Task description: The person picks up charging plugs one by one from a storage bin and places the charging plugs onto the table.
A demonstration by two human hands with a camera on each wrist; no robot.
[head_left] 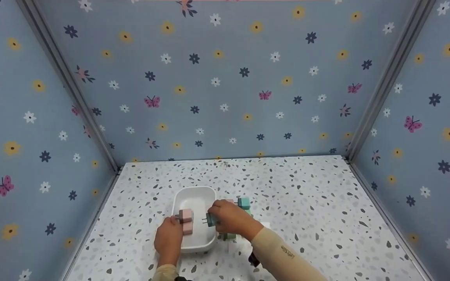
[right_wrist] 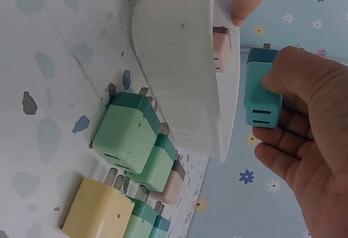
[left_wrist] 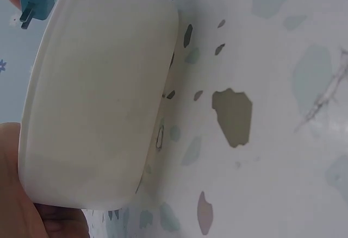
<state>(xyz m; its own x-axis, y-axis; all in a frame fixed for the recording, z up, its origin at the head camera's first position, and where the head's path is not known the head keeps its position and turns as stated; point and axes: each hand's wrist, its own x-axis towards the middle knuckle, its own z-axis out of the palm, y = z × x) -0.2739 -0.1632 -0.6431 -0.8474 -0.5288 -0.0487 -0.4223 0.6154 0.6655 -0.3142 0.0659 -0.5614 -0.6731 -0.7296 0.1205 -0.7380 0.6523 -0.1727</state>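
Observation:
A white plastic tub (head_left: 197, 248) stands on the table with two pink plug chargers (head_left: 187, 228) inside at its left. My left hand (head_left: 169, 237) grips the tub's left rim; in the left wrist view the fingers reach under its edge. Over the tub's right side, my right hand (head_left: 231, 218) pinches a teal plug charger (right_wrist: 262, 94) between thumb and fingers, prongs pointing left. Right of the tub lie several more chargers: green (right_wrist: 128, 135), pale yellow (right_wrist: 98, 211), pink (right_wrist: 171, 183) and teal (head_left: 243, 202), partly hidden by the right arm in the head view.
The white speckled tabletop (head_left: 307, 203) extends around the tub. Blue flowered panels (head_left: 225, 78) wall it in at the back and on both sides, with grey posts (head_left: 389, 78) at the corners.

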